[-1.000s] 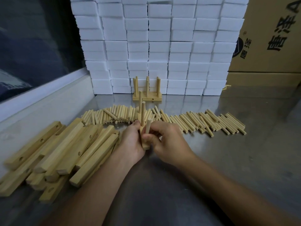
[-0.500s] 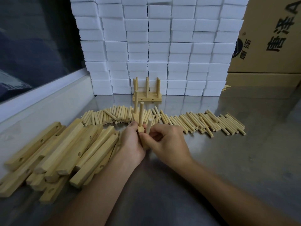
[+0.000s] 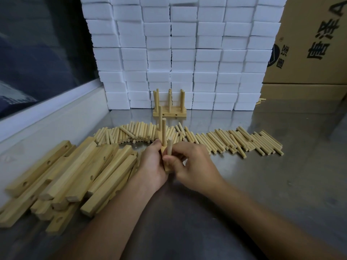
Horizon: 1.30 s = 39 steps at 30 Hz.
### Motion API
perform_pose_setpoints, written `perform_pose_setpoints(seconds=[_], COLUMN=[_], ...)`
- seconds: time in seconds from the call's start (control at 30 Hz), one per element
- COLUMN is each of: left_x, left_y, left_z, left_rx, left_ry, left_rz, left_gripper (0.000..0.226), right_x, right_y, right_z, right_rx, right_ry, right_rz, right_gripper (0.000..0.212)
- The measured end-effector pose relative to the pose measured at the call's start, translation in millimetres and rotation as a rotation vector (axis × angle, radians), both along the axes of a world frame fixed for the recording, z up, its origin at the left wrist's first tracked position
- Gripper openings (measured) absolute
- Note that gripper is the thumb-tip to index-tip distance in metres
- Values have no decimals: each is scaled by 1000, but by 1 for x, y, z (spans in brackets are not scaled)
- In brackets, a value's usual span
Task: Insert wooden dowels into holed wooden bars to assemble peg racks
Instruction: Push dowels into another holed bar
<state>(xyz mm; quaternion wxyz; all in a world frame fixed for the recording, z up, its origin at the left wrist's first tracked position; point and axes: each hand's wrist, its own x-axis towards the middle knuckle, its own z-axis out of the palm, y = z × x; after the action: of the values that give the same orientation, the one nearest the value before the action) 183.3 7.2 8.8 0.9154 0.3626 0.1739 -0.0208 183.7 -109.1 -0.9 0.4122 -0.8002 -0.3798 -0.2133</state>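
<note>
Bare steel desk (image 3: 216,212) lies open nearest the person, ahead of both forearms and out to the right of the fingers. Left hand (image 3: 153,166) wraps the holed bar (image 3: 166,167), fingers curled round its left side, holding it end-on to the camera. Right hand (image 3: 195,162) pinches a short dowel (image 3: 170,150) between thumb and fingers, upright, right at the bar's near end. Two dowels (image 3: 164,133) already stand in the bar just beyond the fingertips. Left of the fingers, a heap of loose bars (image 3: 75,175) crowds toward the desk's raised left edge. Beyond the fingers, a long row of loose dowels (image 3: 234,141). Farther back, a finished rack (image 3: 170,111) stands against the wall of white blocks (image 3: 187,53), a cardboard box (image 3: 309,44) at far right.
</note>
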Motion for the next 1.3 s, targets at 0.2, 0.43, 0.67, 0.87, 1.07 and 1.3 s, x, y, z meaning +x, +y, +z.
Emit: perform_pose_setpoints(seconds=[0.2, 0.43, 0.67, 0.87, 1.07, 1.3], left_x=[4, 9, 9, 11, 12, 12], left_y=[0, 4, -1, -1, -1, -4], left_z=[-6, -11, -14, -17, -17, -15], left_rx=[-99, -85, 41, 81, 7, 46], left_ry=[-19, -87, -193, -202, -203, -190], left_rz=[29, -5, -16, -5, 62, 98], left_gripper=[35, 33, 34, 36, 37, 34], right_x=[-3, 4, 23, 25, 31, 33], right_y=[3, -1, -17, -21, -24, -26], right_z=[-10, -12, -13, -13, -17, -17], right_rx=[116, 220, 336, 343, 252, 159], right_ry=[27, 79, 129, 104, 209, 259], right_rz=[-81, -249, -423, -427, -395, -310], right_gripper=[6, 8, 10, 12, 16, 13])
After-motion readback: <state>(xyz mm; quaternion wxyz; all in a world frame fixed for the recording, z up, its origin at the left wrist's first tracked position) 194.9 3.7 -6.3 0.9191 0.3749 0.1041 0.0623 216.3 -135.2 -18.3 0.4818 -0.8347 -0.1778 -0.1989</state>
